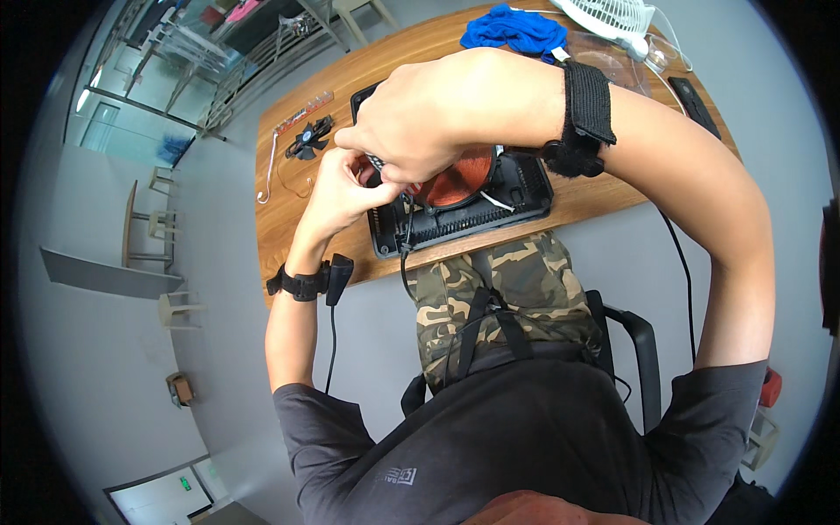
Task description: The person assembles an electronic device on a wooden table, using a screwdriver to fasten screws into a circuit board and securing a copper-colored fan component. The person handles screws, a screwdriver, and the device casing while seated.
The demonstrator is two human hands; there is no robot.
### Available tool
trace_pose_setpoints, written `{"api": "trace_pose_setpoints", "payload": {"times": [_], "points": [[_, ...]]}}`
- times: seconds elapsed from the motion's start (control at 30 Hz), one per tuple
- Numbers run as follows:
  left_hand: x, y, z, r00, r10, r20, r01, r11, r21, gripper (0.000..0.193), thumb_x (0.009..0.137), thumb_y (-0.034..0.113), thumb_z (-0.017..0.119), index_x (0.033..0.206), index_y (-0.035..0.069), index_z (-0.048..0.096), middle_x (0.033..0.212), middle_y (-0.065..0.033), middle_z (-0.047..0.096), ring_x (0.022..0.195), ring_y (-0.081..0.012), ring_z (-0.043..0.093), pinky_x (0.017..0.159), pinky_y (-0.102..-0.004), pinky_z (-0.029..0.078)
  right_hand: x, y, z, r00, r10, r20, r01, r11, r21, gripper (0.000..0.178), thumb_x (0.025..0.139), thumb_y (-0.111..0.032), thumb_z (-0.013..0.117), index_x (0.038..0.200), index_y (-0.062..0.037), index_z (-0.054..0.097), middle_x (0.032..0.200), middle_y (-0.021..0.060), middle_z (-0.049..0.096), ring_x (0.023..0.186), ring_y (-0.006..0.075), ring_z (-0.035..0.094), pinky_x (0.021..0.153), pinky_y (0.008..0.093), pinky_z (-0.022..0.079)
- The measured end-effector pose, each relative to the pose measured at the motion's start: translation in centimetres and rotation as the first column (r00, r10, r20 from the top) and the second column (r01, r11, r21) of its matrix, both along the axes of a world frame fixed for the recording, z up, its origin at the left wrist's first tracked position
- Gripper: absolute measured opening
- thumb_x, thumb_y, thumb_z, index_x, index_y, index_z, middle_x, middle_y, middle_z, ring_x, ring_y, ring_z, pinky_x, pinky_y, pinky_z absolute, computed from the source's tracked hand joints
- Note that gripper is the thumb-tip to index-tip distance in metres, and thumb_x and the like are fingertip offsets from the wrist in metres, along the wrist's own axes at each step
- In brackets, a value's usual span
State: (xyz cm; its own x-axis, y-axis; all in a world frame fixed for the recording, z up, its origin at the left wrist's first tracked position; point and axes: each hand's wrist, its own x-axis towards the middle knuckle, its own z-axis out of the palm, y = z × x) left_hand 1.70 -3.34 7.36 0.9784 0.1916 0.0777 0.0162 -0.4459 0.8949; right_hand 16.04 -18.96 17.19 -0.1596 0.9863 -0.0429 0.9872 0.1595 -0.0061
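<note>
An opened black appliance housing (525, 179), like the base of an induction cooker, lies near the table's front edge. Inside it sits a round copper coil (464, 178). Over the housing's left part, my left hand (337, 192) and my right hand (429, 109) meet with fingers closed. Between them shows a bit of a small dark part, mostly hidden by my fingers, so its kind cannot be told. My right forearm reaches across the housing and covers its far side. A black power cord (407, 236) leaves the near edge and hangs off the table.
Left of the housing lie a small black fan (311, 137) and a strip with thin wires (302, 112). At the back are a blue cloth (514, 33) and a white fan (612, 22); a black bar-shaped object (694, 107) lies right on the wooden table (595, 197).
</note>
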Motion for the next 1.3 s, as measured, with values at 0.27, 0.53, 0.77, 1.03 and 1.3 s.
{"api": "trace_pose_setpoints", "payload": {"times": [0.27, 0.53, 0.77, 1.03, 1.3], "points": [[-0.2, -1.0, 1.0, 0.999, -0.026, -0.021, 0.026, 1.0, -0.01, 0.041, 0.073, 0.007, 0.09, 0.108, -0.002, 0.072, 0.103, -0.0074, 0.077, 0.096, -0.0112, 0.071, 0.086, -0.0284, 0.057, -1.8, 1.0, 0.4, 0.997, -0.067, 0.025, 0.068, 0.997, -0.023, 0.025, 0.079, -0.025, 0.074, 0.097, -0.0084, 0.082, 0.093, 0.0132, 0.078, 0.086, 0.0307, 0.075, 0.075, 0.041, 0.059], [-0.4, -0.6, 0.0, 0.996, 0.049, 0.071, -0.047, 0.999, -0.02, 0.041, 0.078, 0.004, 0.088, 0.114, -0.003, 0.068, 0.108, -0.0082, 0.075, 0.101, -0.0132, 0.07, 0.089, -0.029, 0.057, -2.1, 0.4, 0.7, 0.984, -0.169, 0.053, 0.171, 0.984, -0.041, 0.03, 0.074, -0.017, 0.08, 0.103, -0.0071, 0.081, 0.098, 0.0138, 0.078, 0.088, 0.0313, 0.075, 0.078, 0.0422, 0.059], [-0.6, 0.3, -0.6, 0.999, -0.032, -0.036, 0.022, 0.97, -0.243, 0.045, 0.079, 0.001, 0.086, 0.118, -0.003, 0.066, 0.112, -0.01, 0.074, 0.104, -0.0151, 0.07, 0.095, -0.0311, 0.057, -1.8, 0.5, 0.2, 0.995, -0.094, 0.026, 0.095, 0.995, -0.02, 0.03, 0.074, -0.021, 0.082, 0.101, -0.0078, 0.082, 0.096, 0.0136, 0.078, 0.088, 0.0306, 0.075, 0.078, 0.0423, 0.059], [-0.2, -1.1, 0.6, 1.0, -0.026, -0.002, 0.026, 1.0, -0.001, 0.045, 0.077, 0.002, 0.086, 0.118, -0.001, 0.067, 0.111, -0.009, 0.075, 0.099, -0.0151, 0.071, 0.091, -0.031, 0.058, -2.1, 0.6, 0.7, 0.991, -0.109, 0.081, 0.112, 0.993, -0.027, 0.025, 0.077, -0.024, 0.078, 0.097, -0.011, 0.083, 0.095, 0.013, 0.078, 0.087, 0.0291, 0.075, 0.077, 0.0393, 0.059], [0.1, 0.0, -0.6, 1.0, -0.003, 0.031, 0.005, 0.998, -0.06, 0.04, 0.078, 0.007, 0.083, 0.113, -0.001, 0.065, 0.098, -0.001, 0.07, 0.091, -0.0066, 0.062, 0.084, -0.0251, 0.052, -1.2, 0.5, 0.2, 0.995, -0.102, 0.012, 0.103, 0.992, -0.067, 0.026, 0.081, -0.026, 0.076, 0.103, -0.012, 0.082, 0.101, 0.0119, 0.078, 0.09, 0.0294, 0.074, 0.079, 0.041, 0.059]]}}
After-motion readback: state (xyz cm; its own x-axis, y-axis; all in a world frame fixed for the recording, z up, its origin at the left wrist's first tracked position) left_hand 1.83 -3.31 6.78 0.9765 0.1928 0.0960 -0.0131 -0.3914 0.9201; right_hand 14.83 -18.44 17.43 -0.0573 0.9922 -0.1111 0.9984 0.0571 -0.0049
